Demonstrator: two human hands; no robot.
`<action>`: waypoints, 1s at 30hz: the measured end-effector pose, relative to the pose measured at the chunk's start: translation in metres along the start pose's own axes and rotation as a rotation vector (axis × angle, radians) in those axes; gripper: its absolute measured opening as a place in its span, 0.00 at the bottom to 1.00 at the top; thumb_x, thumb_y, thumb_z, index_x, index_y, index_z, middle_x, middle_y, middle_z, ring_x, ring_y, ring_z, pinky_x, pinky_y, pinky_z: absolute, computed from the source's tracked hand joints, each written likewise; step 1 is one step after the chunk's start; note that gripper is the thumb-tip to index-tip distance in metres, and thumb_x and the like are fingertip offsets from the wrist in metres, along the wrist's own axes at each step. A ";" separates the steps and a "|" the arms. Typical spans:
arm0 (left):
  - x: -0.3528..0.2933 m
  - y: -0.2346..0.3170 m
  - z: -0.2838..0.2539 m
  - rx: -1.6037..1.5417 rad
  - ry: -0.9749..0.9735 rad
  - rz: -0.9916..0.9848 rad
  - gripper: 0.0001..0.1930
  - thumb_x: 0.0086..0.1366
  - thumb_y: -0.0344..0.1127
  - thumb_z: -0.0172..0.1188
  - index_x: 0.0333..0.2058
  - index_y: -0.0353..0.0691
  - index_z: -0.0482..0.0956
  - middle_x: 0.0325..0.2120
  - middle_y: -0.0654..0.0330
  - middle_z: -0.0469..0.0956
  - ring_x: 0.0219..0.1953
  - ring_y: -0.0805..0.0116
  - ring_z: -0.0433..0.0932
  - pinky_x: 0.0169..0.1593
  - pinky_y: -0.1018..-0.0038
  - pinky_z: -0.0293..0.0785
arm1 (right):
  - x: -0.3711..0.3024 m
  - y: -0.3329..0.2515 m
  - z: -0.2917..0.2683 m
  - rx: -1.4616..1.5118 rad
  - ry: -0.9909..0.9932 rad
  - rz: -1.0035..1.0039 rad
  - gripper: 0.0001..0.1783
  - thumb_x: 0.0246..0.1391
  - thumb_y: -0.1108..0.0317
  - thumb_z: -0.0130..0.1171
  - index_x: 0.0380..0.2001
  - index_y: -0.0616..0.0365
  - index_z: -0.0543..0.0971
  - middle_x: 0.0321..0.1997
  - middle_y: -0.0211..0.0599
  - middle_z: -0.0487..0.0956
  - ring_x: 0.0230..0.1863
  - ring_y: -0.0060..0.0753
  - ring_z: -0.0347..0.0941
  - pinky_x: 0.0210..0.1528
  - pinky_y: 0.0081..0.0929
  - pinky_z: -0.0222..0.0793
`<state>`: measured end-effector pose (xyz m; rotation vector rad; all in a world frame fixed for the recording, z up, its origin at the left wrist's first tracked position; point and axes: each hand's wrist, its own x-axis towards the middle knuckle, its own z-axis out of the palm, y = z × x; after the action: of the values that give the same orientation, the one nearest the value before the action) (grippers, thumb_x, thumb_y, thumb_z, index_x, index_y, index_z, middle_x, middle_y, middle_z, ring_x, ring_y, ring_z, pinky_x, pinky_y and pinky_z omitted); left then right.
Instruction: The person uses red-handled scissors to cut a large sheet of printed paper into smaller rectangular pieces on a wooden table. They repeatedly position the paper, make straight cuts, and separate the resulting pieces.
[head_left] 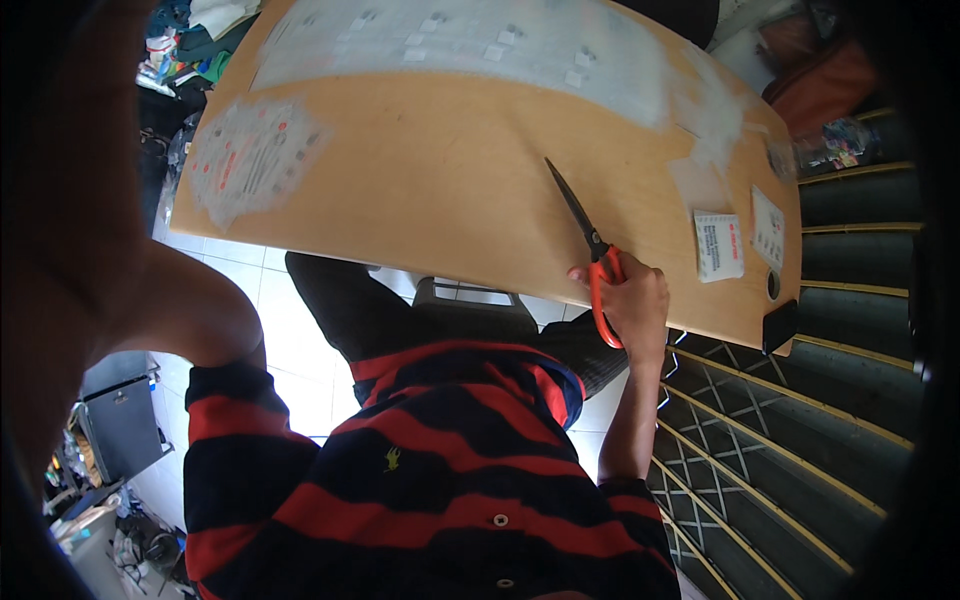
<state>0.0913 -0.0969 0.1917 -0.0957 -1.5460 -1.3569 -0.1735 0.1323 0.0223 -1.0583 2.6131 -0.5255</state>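
Note:
In my right hand (637, 300) is a pair of scissors (570, 197) with orange-red handles and dark blades. My fingers are wrapped round the handles at the table's near edge. The blades look closed together and point away from me, over the wooden tabletop (430, 165). My left arm (190, 300) is bent and raised close to the camera along the left side, and its hand lies outside the picture. To the right of the scissors are a small printed card (718, 246) and a second card (768, 228) beside it.
Translucent plastic sheeting (470, 50) covers the table's far part. A worn printed patch (250, 160) is at its left end. A stool (475, 305) shows under the near edge. Barred metal shutters (800, 400) run along the right. Clutter and a dark box (122, 430) lie at left.

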 end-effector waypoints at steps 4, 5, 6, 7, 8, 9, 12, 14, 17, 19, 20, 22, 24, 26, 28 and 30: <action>-0.001 -0.028 0.024 0.149 -0.027 -0.106 0.20 0.63 0.37 0.61 0.52 0.36 0.76 0.56 0.54 0.74 0.59 0.58 0.71 0.59 0.59 0.69 | 0.001 -0.001 -0.007 -0.004 -0.015 -0.025 0.31 0.37 0.39 0.74 0.26 0.58 0.81 0.19 0.42 0.79 0.27 0.53 0.79 0.36 0.42 0.74; -0.004 -0.047 0.035 0.185 -0.054 -0.157 0.19 0.63 0.36 0.61 0.51 0.36 0.76 0.56 0.55 0.74 0.59 0.58 0.71 0.59 0.60 0.69 | 0.002 0.004 -0.010 -0.035 -0.002 -0.024 0.30 0.37 0.39 0.73 0.27 0.58 0.82 0.20 0.43 0.80 0.28 0.53 0.80 0.36 0.42 0.75; -0.006 -0.064 0.047 0.251 -0.098 -0.213 0.19 0.63 0.36 0.61 0.51 0.36 0.76 0.56 0.55 0.74 0.59 0.59 0.71 0.59 0.60 0.69 | 0.003 0.007 -0.011 -0.066 0.022 -0.062 0.30 0.39 0.38 0.72 0.27 0.58 0.82 0.21 0.43 0.81 0.29 0.53 0.80 0.37 0.42 0.75; -0.011 -0.082 0.059 0.321 -0.158 -0.276 0.19 0.62 0.35 0.62 0.51 0.36 0.76 0.56 0.55 0.74 0.59 0.59 0.71 0.59 0.61 0.69 | 0.007 0.007 -0.009 -0.092 0.038 -0.108 0.30 0.40 0.38 0.71 0.28 0.58 0.83 0.22 0.44 0.81 0.29 0.53 0.80 0.37 0.42 0.76; -0.018 -0.103 0.067 0.387 -0.227 -0.322 0.19 0.62 0.35 0.62 0.51 0.36 0.77 0.55 0.56 0.74 0.59 0.59 0.71 0.59 0.61 0.69 | 0.012 0.003 -0.008 -0.120 0.050 -0.155 0.30 0.41 0.38 0.71 0.28 0.57 0.83 0.23 0.45 0.82 0.30 0.53 0.81 0.38 0.42 0.76; -0.029 -0.127 0.075 0.454 -0.313 -0.317 0.18 0.62 0.35 0.63 0.50 0.36 0.77 0.55 0.56 0.75 0.59 0.60 0.71 0.59 0.62 0.69 | 0.016 -0.004 -0.009 -0.119 0.002 -0.153 0.30 0.43 0.37 0.68 0.29 0.58 0.84 0.25 0.46 0.83 0.31 0.51 0.81 0.38 0.41 0.77; -0.063 -0.200 0.084 0.628 -0.532 -0.196 0.12 0.62 0.29 0.60 0.45 0.38 0.81 0.48 0.55 0.78 0.55 0.55 0.73 0.58 0.63 0.68 | 0.031 -0.015 -0.002 -0.130 -0.040 -0.205 0.28 0.44 0.39 0.68 0.28 0.57 0.84 0.24 0.46 0.82 0.30 0.49 0.82 0.37 0.40 0.77; -0.077 -0.227 0.086 0.725 -0.632 -0.148 0.11 0.62 0.30 0.61 0.44 0.38 0.81 0.45 0.56 0.78 0.52 0.54 0.74 0.56 0.63 0.68 | 0.037 -0.021 -0.002 -0.124 -0.063 -0.227 0.31 0.43 0.38 0.68 0.30 0.60 0.83 0.26 0.47 0.82 0.32 0.50 0.82 0.39 0.39 0.77; -0.076 -0.241 0.091 0.806 -0.734 -0.030 0.10 0.62 0.31 0.62 0.42 0.41 0.81 0.41 0.59 0.76 0.47 0.56 0.72 0.53 0.62 0.67 | 0.047 -0.010 -0.003 -0.122 -0.008 -0.279 0.32 0.43 0.40 0.69 0.33 0.63 0.82 0.26 0.47 0.82 0.32 0.49 0.82 0.39 0.39 0.77; -0.078 -0.247 0.090 0.808 -0.731 0.007 0.09 0.62 0.31 0.62 0.41 0.41 0.81 0.39 0.61 0.76 0.45 0.58 0.71 0.53 0.63 0.65 | 0.047 -0.004 0.005 -0.119 0.048 -0.301 0.27 0.45 0.44 0.68 0.31 0.61 0.83 0.26 0.45 0.82 0.32 0.46 0.82 0.38 0.37 0.77; -0.078 -0.249 0.089 0.809 -0.727 0.026 0.09 0.62 0.32 0.62 0.41 0.41 0.81 0.38 0.62 0.75 0.44 0.59 0.71 0.52 0.63 0.65 | 0.046 -0.003 0.007 -0.120 0.084 -0.299 0.22 0.47 0.48 0.68 0.29 0.59 0.83 0.26 0.43 0.82 0.32 0.43 0.82 0.37 0.36 0.77; -0.079 -0.249 0.089 0.814 -0.735 0.010 0.09 0.61 0.32 0.62 0.40 0.41 0.81 0.38 0.63 0.75 0.44 0.59 0.71 0.52 0.63 0.65 | 0.043 0.001 0.006 -0.108 0.144 -0.372 0.17 0.50 0.53 0.66 0.28 0.57 0.84 0.27 0.42 0.82 0.33 0.41 0.82 0.37 0.35 0.77; -0.080 -0.247 0.089 0.817 -0.738 0.008 0.09 0.61 0.33 0.63 0.40 0.41 0.81 0.38 0.63 0.75 0.43 0.59 0.71 0.51 0.62 0.65 | 0.032 0.003 -0.003 -0.076 0.199 -0.510 0.15 0.51 0.56 0.65 0.28 0.59 0.83 0.29 0.43 0.82 0.35 0.42 0.81 0.38 0.36 0.77; -0.081 -0.246 0.090 0.818 -0.739 0.016 0.09 0.60 0.33 0.63 0.40 0.41 0.81 0.38 0.63 0.75 0.43 0.60 0.71 0.51 0.62 0.65 | 0.027 0.001 -0.023 -0.013 0.126 -0.476 0.14 0.52 0.58 0.63 0.28 0.60 0.83 0.32 0.43 0.81 0.38 0.43 0.80 0.39 0.38 0.77; -0.083 -0.248 0.085 0.830 -0.747 0.034 0.09 0.59 0.34 0.65 0.39 0.42 0.81 0.37 0.63 0.75 0.43 0.60 0.71 0.50 0.63 0.65 | 0.032 0.004 -0.034 0.015 0.047 -0.444 0.14 0.53 0.59 0.63 0.29 0.60 0.83 0.34 0.44 0.81 0.40 0.44 0.79 0.41 0.39 0.77; -0.077 -0.249 0.085 0.815 -0.766 0.046 0.09 0.58 0.34 0.66 0.38 0.41 0.82 0.36 0.62 0.75 0.42 0.60 0.72 0.50 0.64 0.65 | 0.049 0.016 -0.046 0.004 -0.039 -0.398 0.14 0.51 0.59 0.65 0.31 0.61 0.82 0.36 0.44 0.80 0.43 0.46 0.78 0.44 0.40 0.76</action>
<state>-0.0833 -0.0799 -0.0191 -0.1487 -2.6128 -0.5619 -0.2348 0.1181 0.0512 -1.5810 2.3706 -0.5847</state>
